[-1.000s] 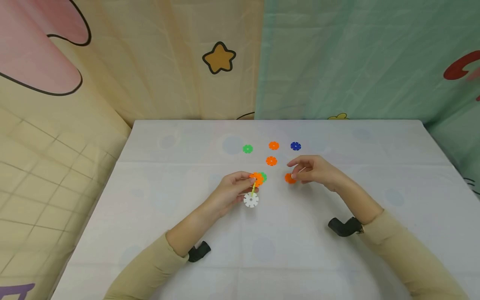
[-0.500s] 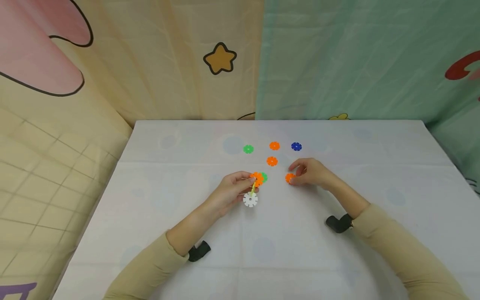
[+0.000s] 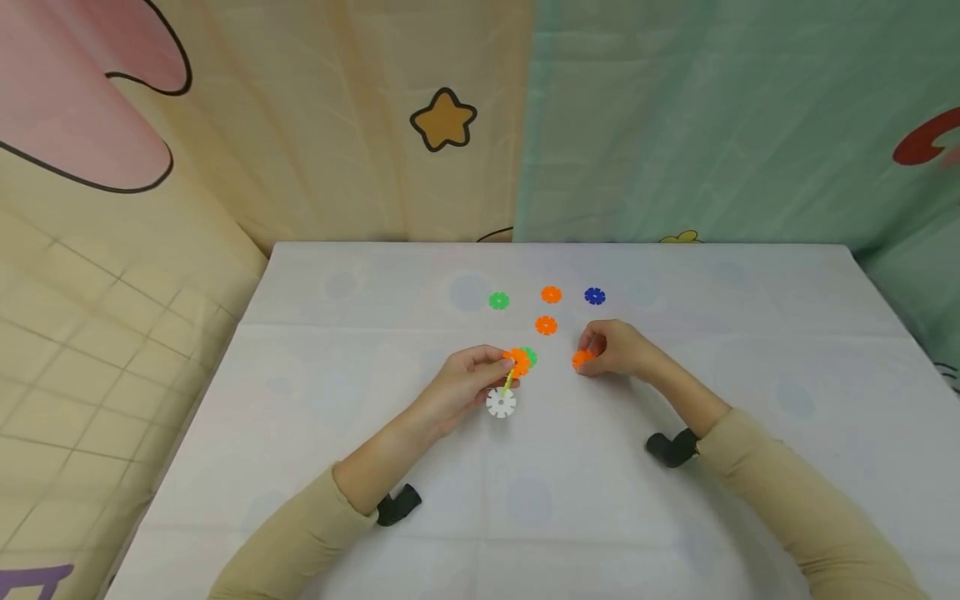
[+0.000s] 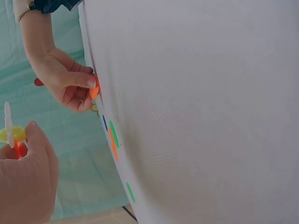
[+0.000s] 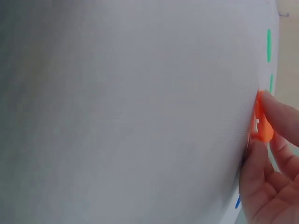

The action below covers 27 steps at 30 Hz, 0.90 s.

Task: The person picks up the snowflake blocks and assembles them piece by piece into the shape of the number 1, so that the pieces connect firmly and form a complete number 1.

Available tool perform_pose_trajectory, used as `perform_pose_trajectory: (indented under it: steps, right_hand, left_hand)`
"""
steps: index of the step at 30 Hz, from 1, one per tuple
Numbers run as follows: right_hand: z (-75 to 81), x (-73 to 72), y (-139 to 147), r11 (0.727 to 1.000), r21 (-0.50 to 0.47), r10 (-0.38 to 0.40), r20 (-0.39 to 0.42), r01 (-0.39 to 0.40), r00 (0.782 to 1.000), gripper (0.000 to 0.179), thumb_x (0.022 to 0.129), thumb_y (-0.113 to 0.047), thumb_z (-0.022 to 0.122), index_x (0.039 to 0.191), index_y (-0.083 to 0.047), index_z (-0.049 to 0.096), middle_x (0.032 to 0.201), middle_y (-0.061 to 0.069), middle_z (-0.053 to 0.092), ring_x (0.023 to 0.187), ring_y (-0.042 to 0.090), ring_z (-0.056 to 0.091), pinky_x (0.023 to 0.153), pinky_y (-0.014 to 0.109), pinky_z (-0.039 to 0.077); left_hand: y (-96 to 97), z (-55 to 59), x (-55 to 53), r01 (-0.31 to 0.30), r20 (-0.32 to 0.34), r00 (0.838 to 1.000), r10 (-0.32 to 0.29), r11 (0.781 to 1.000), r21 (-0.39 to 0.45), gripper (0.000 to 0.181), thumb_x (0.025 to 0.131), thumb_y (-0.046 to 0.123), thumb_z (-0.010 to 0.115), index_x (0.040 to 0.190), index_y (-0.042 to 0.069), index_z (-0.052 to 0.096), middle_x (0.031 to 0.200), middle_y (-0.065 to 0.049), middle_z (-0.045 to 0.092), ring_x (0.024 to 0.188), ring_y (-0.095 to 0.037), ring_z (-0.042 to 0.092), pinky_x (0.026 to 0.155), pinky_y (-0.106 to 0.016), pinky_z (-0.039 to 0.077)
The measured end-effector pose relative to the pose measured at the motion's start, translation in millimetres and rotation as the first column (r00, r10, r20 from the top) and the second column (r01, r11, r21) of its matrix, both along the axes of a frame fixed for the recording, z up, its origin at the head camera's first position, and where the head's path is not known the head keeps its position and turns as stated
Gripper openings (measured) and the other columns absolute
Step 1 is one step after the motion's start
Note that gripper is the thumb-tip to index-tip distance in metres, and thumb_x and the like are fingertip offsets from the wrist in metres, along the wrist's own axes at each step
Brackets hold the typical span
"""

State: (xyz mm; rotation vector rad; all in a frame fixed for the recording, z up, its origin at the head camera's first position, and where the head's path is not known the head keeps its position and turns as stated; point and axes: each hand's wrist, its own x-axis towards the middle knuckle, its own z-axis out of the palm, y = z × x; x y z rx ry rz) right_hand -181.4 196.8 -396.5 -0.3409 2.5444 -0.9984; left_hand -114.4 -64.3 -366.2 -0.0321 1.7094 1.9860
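Observation:
In the head view my left hand [image 3: 461, 387] holds several interlocking plastic discs joined together. An orange notched disc [image 3: 518, 363] is at the fingertips, a yellow disc [image 3: 507, 382] stands edge-on below it, and a white disc [image 3: 501, 402] hangs at the near end. Just behind the orange one shows a green disc [image 3: 532, 357], partly hidden. To the right, my right hand [image 3: 618, 348] pinches a separate orange disc [image 3: 582, 359] between thumb and fingers. The right wrist view shows this orange disc [image 5: 263, 122] tilted up at the tabletop.
Farther back on the white-covered table [image 3: 375, 292] lie a green disc [image 3: 499, 301], two orange discs, one behind [image 3: 551, 294] the other, and a blue disc [image 3: 595, 296]. Printed curtains hang behind the table.
My right hand has turned and lowered, and its thumb and fingers have closed on the orange disc. My left hand keeps its hold on the joined discs, almost still.

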Motion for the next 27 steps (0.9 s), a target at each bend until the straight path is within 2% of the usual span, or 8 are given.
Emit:
perform_pose_trajectory:
  steps: [9, 14, 19, 27]
  right_hand:
    - [4.1, 2.5, -10, 0.997, -0.075, 0.031, 0.087, -0.024, 0.996, 0.024, 0.078, -0.011, 0.076, 0.094, -0.001, 0.060, 0.064, 0.003, 0.051, 0.057, 0.016, 0.052, 0.055, 0.024, 0.046]
    - [8.9, 4.2, -17, 0.987, -0.160, 0.053, 0.116, -0.034, 0.992, 0.025, 0.080, -0.012, 0.074, 0.096, 0.000, 0.059, 0.062, 0.003, 0.052, 0.057, 0.017, 0.054, 0.055, 0.025, 0.047]
    - [18.3, 8.0, -23, 0.966, -0.258, 0.074, 0.146, -0.034, 0.987, 0.024, 0.083, -0.008, 0.070, 0.100, 0.002, 0.056, 0.062, 0.006, 0.055, 0.057, 0.021, 0.055, 0.057, 0.027, 0.050]
    - [35.8, 15.4, -32, 0.918, -0.393, 0.095, 0.095, -0.050, 0.991, 0.021, 0.088, -0.001, 0.061, 0.107, 0.004, 0.052, 0.067, 0.011, 0.059, 0.061, 0.028, 0.055, 0.062, 0.034, 0.053]
  left_hand:
    - [1.2, 0.2, 0.7, -0.013, -0.013, 1.000, 0.013, 1.000, -0.001, 0.019, 0.093, 0.005, 0.054, 0.106, -0.008, 0.055, 0.086, -0.003, 0.065, 0.078, -0.013, 0.063, 0.074, -0.021, 0.051]
    - [2.0, -1.0, 1.3, -0.002, -0.004, 1.000, 0.002, 1.000, -0.017, 0.019, 0.094, 0.007, 0.054, 0.106, -0.007, 0.055, 0.086, -0.003, 0.064, 0.077, -0.012, 0.061, 0.070, -0.019, 0.049]
    - [4.6, 1.0, 2.5, 0.029, 0.019, 0.999, -0.028, 0.999, -0.025, 0.021, 0.095, 0.010, 0.053, 0.109, -0.006, 0.056, 0.090, -0.004, 0.063, 0.079, -0.012, 0.062, 0.069, -0.019, 0.049]
    - [2.7, 6.8, 0.1, 0.024, -0.006, 1.000, -0.024, 1.000, -0.017, 0.023, 0.095, 0.010, 0.053, 0.110, -0.008, 0.056, 0.098, -0.015, 0.064, 0.078, -0.011, 0.061, 0.069, -0.019, 0.049]
